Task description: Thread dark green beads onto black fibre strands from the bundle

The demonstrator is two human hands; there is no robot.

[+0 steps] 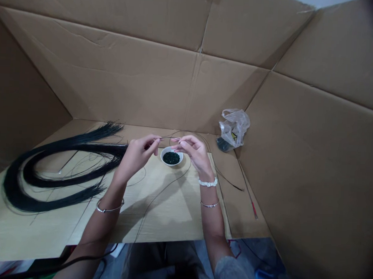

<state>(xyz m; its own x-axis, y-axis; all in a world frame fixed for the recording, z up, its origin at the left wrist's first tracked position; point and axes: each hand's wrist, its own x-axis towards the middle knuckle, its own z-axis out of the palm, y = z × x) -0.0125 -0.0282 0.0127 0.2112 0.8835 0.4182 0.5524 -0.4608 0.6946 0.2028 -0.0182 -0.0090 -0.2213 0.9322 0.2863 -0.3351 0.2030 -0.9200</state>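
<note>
My left hand [139,153] and my right hand [192,150] are raised close together above the table, both with fingers pinched on a thin dark thread [169,137] that runs between them. The thread hangs down from my hands and trails across the table toward its front edge. Just below and between the hands stands a small white bowl [171,156] filled with tiny dark green beads. Whether a bead is in the fingertips is too small to tell.
A large bundle of dark threads [63,162] lies curved on the left of the light wooden table [170,209]. A crumpled clear plastic bag [234,127] sits at the back right corner. Cardboard walls [313,154] enclose the table on three sides.
</note>
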